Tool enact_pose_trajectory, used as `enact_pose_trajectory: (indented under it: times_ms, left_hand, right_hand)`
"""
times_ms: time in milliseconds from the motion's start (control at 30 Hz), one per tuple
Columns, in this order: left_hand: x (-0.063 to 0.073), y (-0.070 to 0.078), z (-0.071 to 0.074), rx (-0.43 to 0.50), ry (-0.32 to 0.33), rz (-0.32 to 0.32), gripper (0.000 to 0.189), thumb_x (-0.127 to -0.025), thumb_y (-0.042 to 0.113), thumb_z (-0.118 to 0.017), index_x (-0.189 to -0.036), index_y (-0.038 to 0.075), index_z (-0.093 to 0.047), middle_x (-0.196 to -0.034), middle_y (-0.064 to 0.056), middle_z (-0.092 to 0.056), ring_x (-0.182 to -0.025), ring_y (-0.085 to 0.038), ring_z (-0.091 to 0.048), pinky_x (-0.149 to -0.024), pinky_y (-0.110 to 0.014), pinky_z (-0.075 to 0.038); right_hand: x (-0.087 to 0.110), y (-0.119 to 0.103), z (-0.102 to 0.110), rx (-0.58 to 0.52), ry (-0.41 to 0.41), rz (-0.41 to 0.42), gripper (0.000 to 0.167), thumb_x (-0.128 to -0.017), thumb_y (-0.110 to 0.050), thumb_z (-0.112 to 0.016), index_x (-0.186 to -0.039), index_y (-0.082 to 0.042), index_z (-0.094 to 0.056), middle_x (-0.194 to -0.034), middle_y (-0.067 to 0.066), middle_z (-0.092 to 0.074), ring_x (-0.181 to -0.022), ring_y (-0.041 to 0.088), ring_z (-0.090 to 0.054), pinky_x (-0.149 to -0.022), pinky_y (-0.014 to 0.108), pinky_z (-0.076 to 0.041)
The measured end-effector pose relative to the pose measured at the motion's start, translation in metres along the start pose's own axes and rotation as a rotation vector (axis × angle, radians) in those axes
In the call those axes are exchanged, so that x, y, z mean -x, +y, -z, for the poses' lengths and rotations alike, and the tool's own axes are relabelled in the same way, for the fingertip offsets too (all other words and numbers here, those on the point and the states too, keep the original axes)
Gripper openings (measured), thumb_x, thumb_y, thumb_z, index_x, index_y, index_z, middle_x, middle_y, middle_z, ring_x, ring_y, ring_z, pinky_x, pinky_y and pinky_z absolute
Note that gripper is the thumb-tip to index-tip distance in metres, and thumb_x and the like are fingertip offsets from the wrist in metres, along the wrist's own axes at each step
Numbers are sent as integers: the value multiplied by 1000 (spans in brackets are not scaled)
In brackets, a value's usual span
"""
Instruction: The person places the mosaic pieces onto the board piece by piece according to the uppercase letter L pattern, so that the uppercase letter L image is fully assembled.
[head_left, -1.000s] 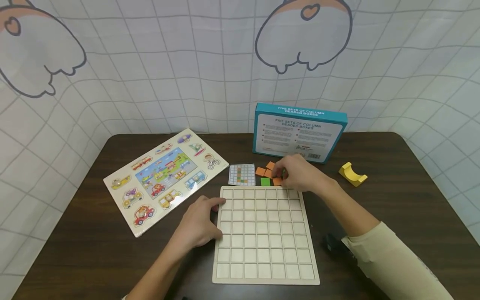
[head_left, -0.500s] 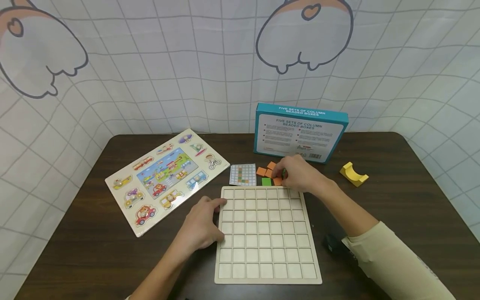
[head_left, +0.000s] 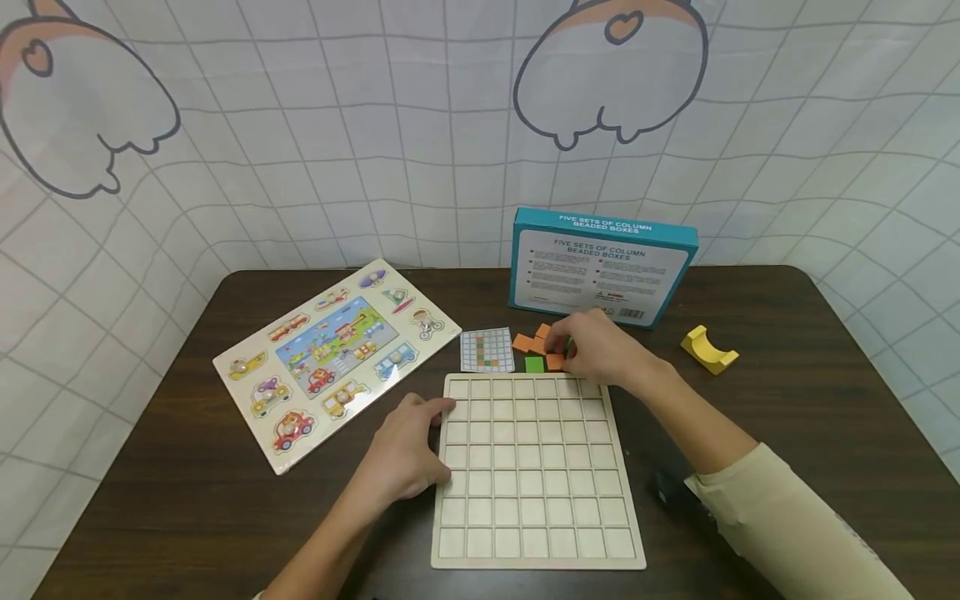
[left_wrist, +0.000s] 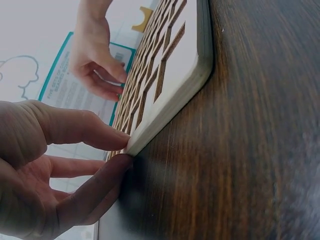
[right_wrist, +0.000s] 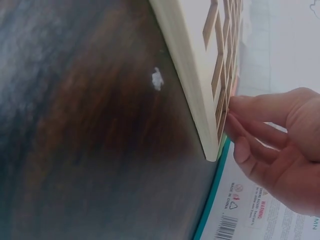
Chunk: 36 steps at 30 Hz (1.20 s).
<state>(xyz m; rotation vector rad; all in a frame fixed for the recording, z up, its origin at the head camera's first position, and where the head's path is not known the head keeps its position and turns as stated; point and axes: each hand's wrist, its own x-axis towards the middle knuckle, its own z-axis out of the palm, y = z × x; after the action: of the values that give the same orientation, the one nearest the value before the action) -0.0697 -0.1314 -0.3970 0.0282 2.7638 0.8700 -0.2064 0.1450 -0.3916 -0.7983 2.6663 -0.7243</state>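
Note:
A pale wooden grid board (head_left: 537, 470) lies flat on the table, its square cells bare. At its left edge, my left hand (head_left: 402, 446) grips the board between thumb and fingers, which the left wrist view shows close up on the rim. Just past the far edge, my right hand (head_left: 600, 350) reaches down among small square tiles. An orange tile (head_left: 522, 342) and others like it lie there, with a green tile (head_left: 535, 365) near the board. Another bit of green shows beside the right fingers. The right fingertips are hidden, so whether they pinch a tile is unclear.
A printed pattern card (head_left: 487, 350) lies left of the tiles. Farther left is a vehicle peg puzzle (head_left: 337, 358). A teal-edged box (head_left: 600, 267) stands behind the right hand. To the right are a yellow curved block (head_left: 708, 350) and a dark object (head_left: 667, 487) by the sleeve.
Both hands keep nearly the same pose over the board and tiles. The whole head view shifts very slightly to the right.

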Motion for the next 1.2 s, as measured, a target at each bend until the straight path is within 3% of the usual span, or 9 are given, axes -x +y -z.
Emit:
enact_pose_trajectory:
  times_ms: [667,1200]
  left_hand:
    - [0,0,1,-5,-9,5,90,-56,-6,-86,-142,8,-63,-111,-11,-57,-90,-25,-53,-71,-35,-45]
    - [0,-1,1,7,-10,-3,90,-57,-5,-86,-143,7,-62,-111,-11,-57,-89,-25,-53,-71,-35,-45]
  right_hand:
    - [-4,2,1,43,-46,-20,22,-90,-3,-74,-112,-3,-78,-105,10,-75,-88,19,-67,-79,37,-57]
    - [-7,2,3,59,-28,-7,24,-82,-3,-79,-106,-4,-79,-96,7,-74,-83,18,-65,-77,36,-57]
